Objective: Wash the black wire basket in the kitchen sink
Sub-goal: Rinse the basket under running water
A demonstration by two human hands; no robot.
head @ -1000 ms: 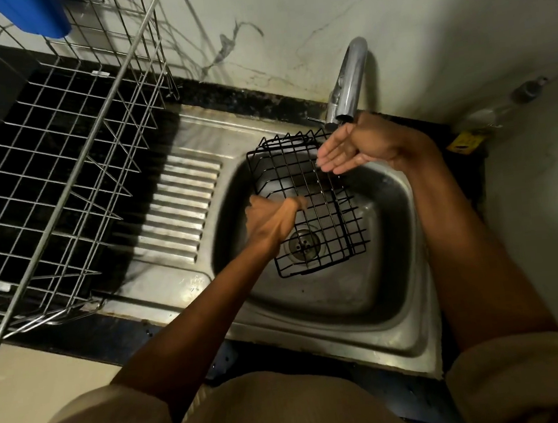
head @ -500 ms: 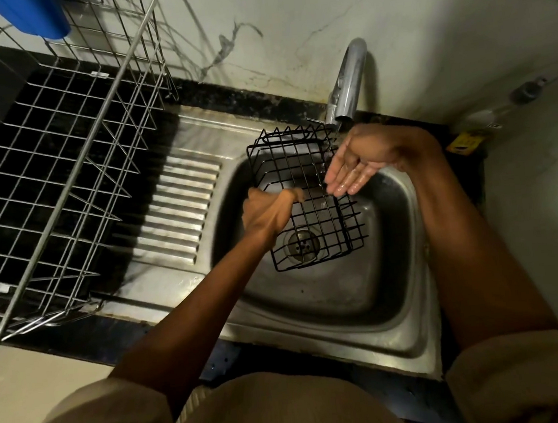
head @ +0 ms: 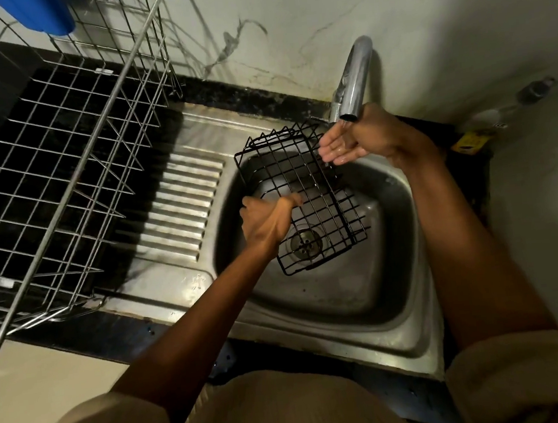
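Black wire basket (head: 307, 194): a rectangular grid of thin black-coated wire, held tilted over the bowl of the sink, its far end raised near the tap, its near end low over the drain.
Left hand (head: 266, 221): fingers curled round the wires on the basket's left side, carrying it; the forearm reaches in from the lower left.
Right hand (head: 359, 139): fingers straight and close together, palm turned up and cupped just under the tap's mouth, wet and glistening; the fingertips lie by the basket's far right corner, though whether they touch the wire cannot be told.
Stainless steel sink (head: 343, 308): a single dull, rounded bowl set into the bench, with a ribbed draining board (head: 181, 208) on its left.
Drain (head: 305, 243): a round metal strainer at the bowl's bottom, seen through the basket's grid.
Chrome tap (head: 355, 81): a curved spout rising from the back of the sink, its mouth straight above the right palm.
Silver wire dish rack (head: 59, 165): a large open rack standing on the dark bench (head: 86, 328) left of the draining board, well apart from the basket.
Blue plastic object (head: 39, 12): at the rack's top edge, partly cut off by the frame.
Wall (head: 319, 17): pale marble-look surface with dark veins behind the tap.
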